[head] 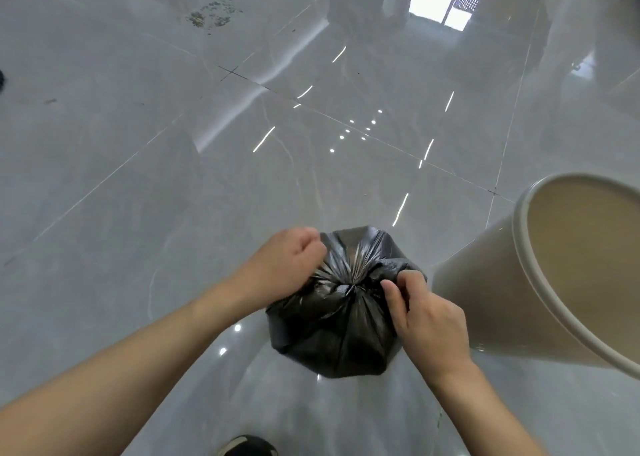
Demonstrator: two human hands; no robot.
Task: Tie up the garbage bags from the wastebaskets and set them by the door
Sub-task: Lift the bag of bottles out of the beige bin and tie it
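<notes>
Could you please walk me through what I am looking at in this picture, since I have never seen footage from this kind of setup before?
There is no machine here. A person wears a wide-angle camera on the head, so the single picture looks forward and down at their own bare arms, and the lens bends the edges.

On the glossy grey tiled floor sits a black garbage bag, its top gathered to a bunched point. The left hand is closed on a flap of the plastic on one side, and the right hand pinches a flap on the other, as if tying a knot.

Beside the bag, on the right, stands a cream wastebasket, which looks empty with no liner. At the bottom edge is the tip of a dark shoe. Some specks of debris lie farther off on the floor.
</notes>
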